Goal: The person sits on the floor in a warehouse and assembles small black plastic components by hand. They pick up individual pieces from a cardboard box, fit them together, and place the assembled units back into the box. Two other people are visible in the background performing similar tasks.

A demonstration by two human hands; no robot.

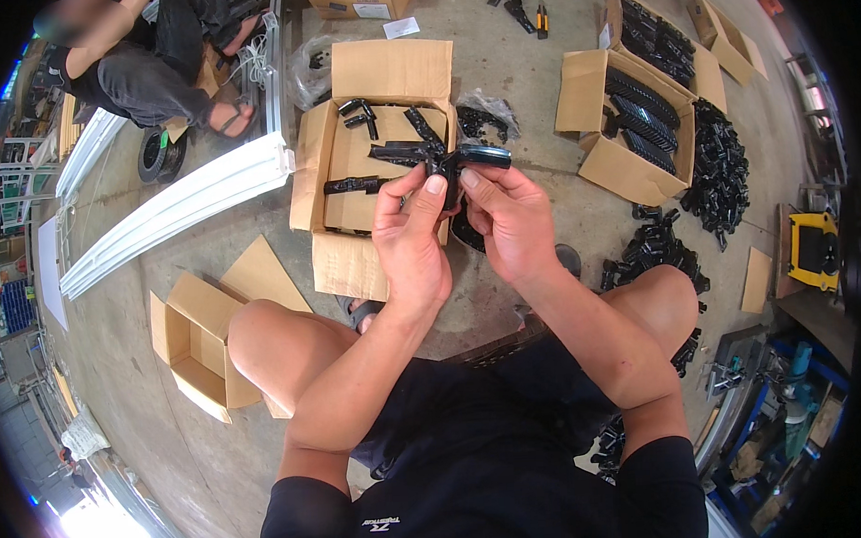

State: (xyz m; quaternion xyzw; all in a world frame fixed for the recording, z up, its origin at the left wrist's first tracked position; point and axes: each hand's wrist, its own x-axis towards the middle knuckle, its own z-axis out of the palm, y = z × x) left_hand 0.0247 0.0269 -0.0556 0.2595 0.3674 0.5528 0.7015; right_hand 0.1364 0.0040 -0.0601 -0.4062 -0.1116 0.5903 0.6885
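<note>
My left hand [414, 236] and my right hand [512, 221] meet in front of me, above the near edge of an open cardboard box [387, 256]. Both are closed, thumbs on top, around a black plastic bracket [483, 156] with a glossy curved arm pointing right. Whether it is one piece or two joined parts I cannot tell, since my fingers cover its lower end. Inside the box lie several loose black fittings, among them an angled one [359, 110] and a straight one [352, 184].
Right of me stand boxes of black ribbed parts [643, 119], beside a heap of black pieces [716, 174]. A smaller open carton [201, 339] sits by my left knee. Long white rails [177, 216] stretch across the left, with a seated person [149, 70] behind them.
</note>
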